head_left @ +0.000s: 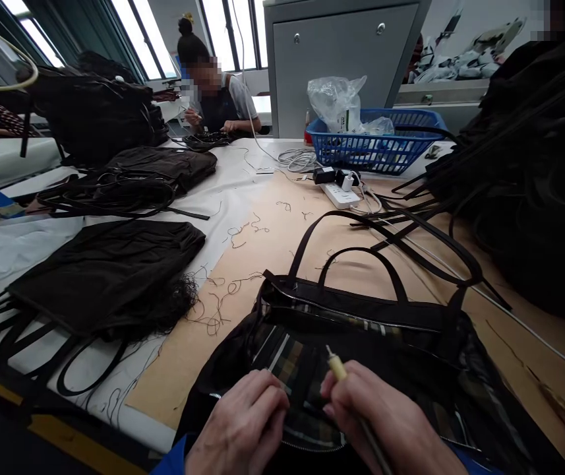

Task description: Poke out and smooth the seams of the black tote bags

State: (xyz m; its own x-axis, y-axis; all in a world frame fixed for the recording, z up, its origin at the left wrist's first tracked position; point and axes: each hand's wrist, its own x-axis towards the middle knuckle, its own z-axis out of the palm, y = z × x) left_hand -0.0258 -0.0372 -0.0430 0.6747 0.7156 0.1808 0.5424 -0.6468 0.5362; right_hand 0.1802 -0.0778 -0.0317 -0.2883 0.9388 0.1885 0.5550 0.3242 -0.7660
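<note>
A black bag [376, 349] with strap handles lies in front of me, its zipped mouth spread apart. Plaid lining [289, 359] shows inside. My left hand [245, 415] is closed at the near edge of the opening, its fingers curled on the bag; the exact bit they grip is hidden. In my right hand [378, 406] is a pen-like tool [337, 367] with a cream-coloured front and a thin metal tip. Its tip points away from me, over the opening, and the rear of the shaft passes below my palm.
Black bags [114, 277] and loose thread ends lie on the left. A blue basket [371, 142] holding plastic bags stands at the back, near a white power strip [340, 195] with cables. More black bags [534, 165] are heaped right. A person [220, 99] sits across the table.
</note>
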